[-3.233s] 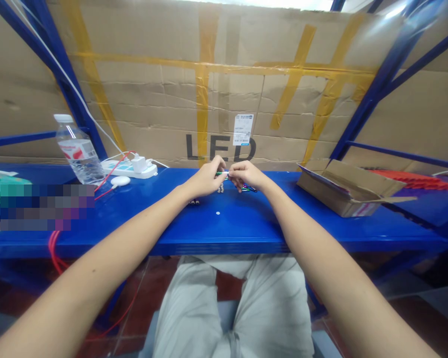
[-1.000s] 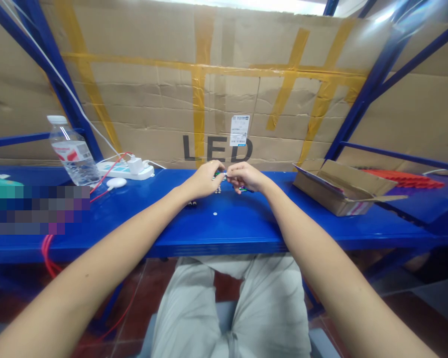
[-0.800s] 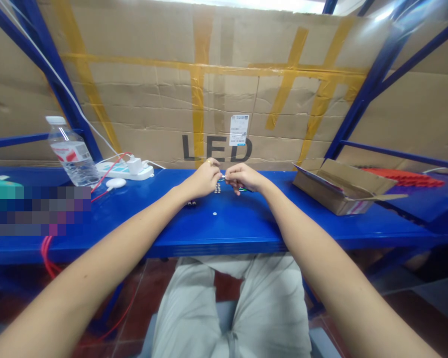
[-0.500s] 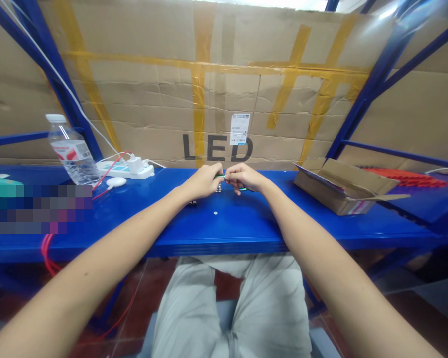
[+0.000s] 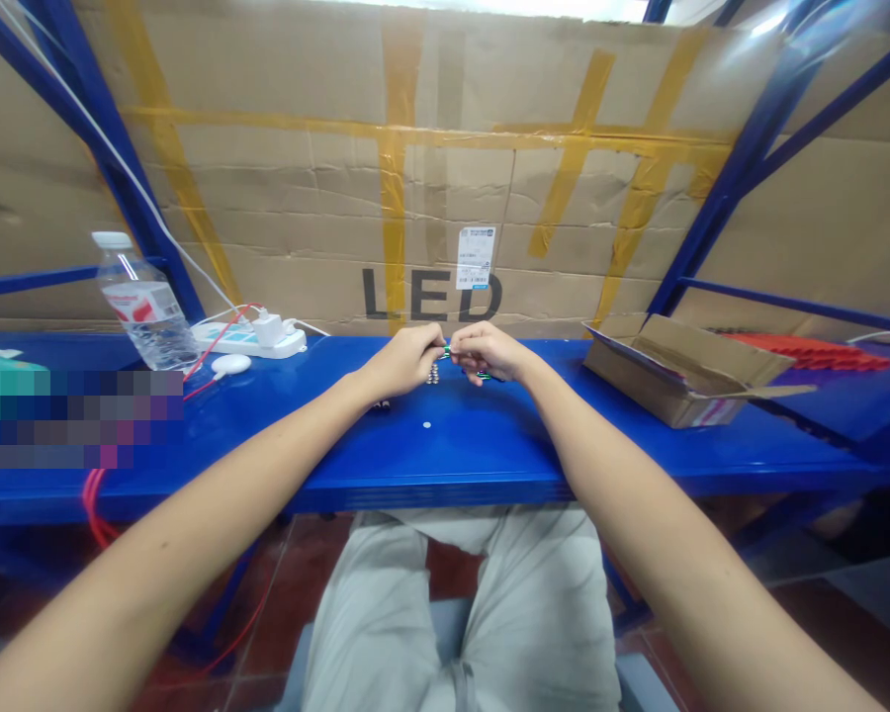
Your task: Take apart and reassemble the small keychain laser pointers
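Note:
Over the blue table [image 5: 415, 455], my left hand [image 5: 413, 356] pinches one end of a small green piece [image 5: 447, 352], too small to name more closely. My right hand [image 5: 489, 351] is closed at the other end of that piece, its fingertips almost meeting those of the left. Below the left fingers stands a cluster of small shiny metal parts [image 5: 434, 375]. More little metal parts [image 5: 383, 404] lie by the left wrist, partly hidden. Beneath the right hand shows another dark-green item [image 5: 486, 376], mostly covered by the fingers. A small white disc [image 5: 427, 425] lies nearer the front edge.
An open cardboard box [image 5: 682, 371] stands at right, with red material [image 5: 808, 351] behind it. At left are a water bottle [image 5: 144, 302], a power strip [image 5: 259, 338], a white round plug [image 5: 231, 364] and red cables [image 5: 96, 504]. A large cardboard sheet [image 5: 304, 227] backs the table.
Both hands stay almost in place, with slight finger movement around the green piece. The metal parts below the left hand show a little more.

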A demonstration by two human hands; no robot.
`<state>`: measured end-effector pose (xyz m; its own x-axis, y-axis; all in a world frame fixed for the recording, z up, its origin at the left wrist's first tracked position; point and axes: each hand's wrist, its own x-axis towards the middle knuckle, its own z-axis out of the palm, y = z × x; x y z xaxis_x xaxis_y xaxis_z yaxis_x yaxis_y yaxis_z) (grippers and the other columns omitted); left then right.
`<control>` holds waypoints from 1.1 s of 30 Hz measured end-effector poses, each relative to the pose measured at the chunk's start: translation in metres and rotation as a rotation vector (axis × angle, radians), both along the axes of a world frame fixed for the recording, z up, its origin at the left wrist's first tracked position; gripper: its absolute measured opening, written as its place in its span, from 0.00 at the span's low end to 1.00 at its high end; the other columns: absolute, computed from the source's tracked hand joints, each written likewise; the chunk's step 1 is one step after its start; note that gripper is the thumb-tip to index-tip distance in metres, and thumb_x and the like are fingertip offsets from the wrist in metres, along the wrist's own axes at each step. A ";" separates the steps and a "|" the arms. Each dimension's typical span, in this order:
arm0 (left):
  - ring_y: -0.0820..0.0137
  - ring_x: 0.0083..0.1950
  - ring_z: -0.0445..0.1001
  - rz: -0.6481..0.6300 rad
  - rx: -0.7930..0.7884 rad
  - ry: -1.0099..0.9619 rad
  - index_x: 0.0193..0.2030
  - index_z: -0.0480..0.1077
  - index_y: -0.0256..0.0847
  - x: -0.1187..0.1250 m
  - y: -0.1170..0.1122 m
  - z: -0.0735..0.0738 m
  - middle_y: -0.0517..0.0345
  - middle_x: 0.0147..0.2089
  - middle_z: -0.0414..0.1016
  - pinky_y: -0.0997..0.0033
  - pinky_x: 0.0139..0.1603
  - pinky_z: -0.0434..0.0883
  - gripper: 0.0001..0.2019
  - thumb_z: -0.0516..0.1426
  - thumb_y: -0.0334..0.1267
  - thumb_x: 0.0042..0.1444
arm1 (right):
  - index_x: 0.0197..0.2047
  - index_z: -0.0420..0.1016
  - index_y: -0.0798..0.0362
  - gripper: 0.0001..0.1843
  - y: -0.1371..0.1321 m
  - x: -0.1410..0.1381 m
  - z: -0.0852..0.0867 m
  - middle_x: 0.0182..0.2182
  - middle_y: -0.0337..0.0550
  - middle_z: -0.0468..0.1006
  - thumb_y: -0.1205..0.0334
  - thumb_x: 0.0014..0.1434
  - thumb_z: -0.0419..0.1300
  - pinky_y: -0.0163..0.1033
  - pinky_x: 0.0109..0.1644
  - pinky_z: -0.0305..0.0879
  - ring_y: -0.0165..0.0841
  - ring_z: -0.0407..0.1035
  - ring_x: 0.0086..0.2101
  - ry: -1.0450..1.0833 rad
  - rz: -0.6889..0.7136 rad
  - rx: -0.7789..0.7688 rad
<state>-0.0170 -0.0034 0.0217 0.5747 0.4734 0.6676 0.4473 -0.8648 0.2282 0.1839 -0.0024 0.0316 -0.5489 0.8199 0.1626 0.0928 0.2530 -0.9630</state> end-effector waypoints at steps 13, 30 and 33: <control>0.64 0.40 0.70 -0.020 0.190 0.049 0.36 0.65 0.40 0.000 0.003 -0.005 0.51 0.37 0.72 0.63 0.43 0.70 0.07 0.49 0.26 0.61 | 0.27 0.63 0.54 0.08 0.007 0.001 -0.004 0.13 0.26 0.53 0.68 0.54 0.59 0.27 0.13 0.52 0.20 0.39 0.13 0.118 0.088 -0.268; 0.64 0.42 0.72 0.063 -0.016 -0.045 0.38 0.66 0.41 0.009 0.000 -0.005 0.53 0.38 0.74 0.63 0.44 0.68 0.05 0.51 0.29 0.62 | 0.27 0.65 0.54 0.09 0.001 -0.001 0.004 0.14 0.32 0.58 0.62 0.57 0.58 0.31 0.17 0.55 0.24 0.47 0.15 -0.015 -0.060 -0.207; 0.66 0.42 0.73 0.081 -0.107 -0.148 0.39 0.66 0.41 0.007 0.004 -0.007 0.55 0.39 0.75 0.64 0.46 0.68 0.04 0.52 0.29 0.62 | 0.26 0.65 0.54 0.15 0.005 -0.004 0.002 0.15 0.33 0.59 0.54 0.60 0.59 0.32 0.17 0.51 0.25 0.50 0.15 -0.086 -0.195 -0.085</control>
<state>-0.0098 0.0002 0.0147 0.4313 0.5869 0.6853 0.4693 -0.7946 0.3851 0.1801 0.0022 0.0340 -0.3879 0.9204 0.0483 0.2145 0.1411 -0.9665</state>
